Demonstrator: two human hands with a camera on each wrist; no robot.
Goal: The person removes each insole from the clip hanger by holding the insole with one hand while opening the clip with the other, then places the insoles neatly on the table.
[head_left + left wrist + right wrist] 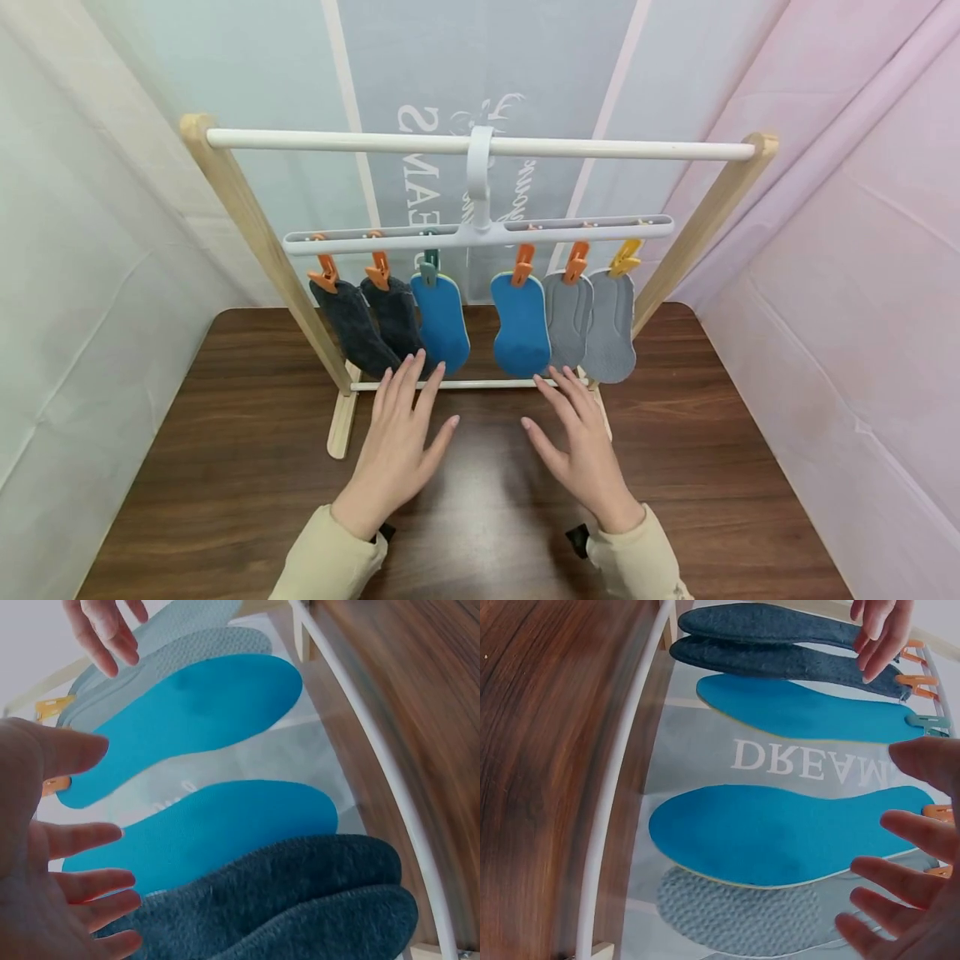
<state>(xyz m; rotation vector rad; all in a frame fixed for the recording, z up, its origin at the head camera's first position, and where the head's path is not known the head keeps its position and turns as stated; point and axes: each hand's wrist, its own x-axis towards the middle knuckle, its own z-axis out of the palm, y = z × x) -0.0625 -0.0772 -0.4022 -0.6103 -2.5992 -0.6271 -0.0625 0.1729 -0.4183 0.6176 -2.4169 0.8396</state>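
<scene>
Several insoles hang by clips from a white hanger (pixel 480 236). On the left are two dark grey fuzzy insoles (pixel 351 327), then a blue insole (pixel 442 321). Right of the middle gap hang another blue insole (pixel 521 329) and two light grey insoles (pixel 611 329). My left hand (pixel 397 450) has its fingers spread in front of the dark insoles and holds nothing. My right hand (pixel 581 454), also spread and holding nothing, is below the right blue and grey insoles. Both wrist views show a space between fingers and insoles. The clips (pixel 522 265) are orange, green and yellow.
The hanger hooks over the white top rod (pixel 615 149) of a wooden rack (pixel 255 225). A lower white rod (pixel 480 385) joins its feet. The rack stands on a dark wood table (pixel 480 533), with a printed grey curtain (pixel 480 67) behind and white sheeting at the sides.
</scene>
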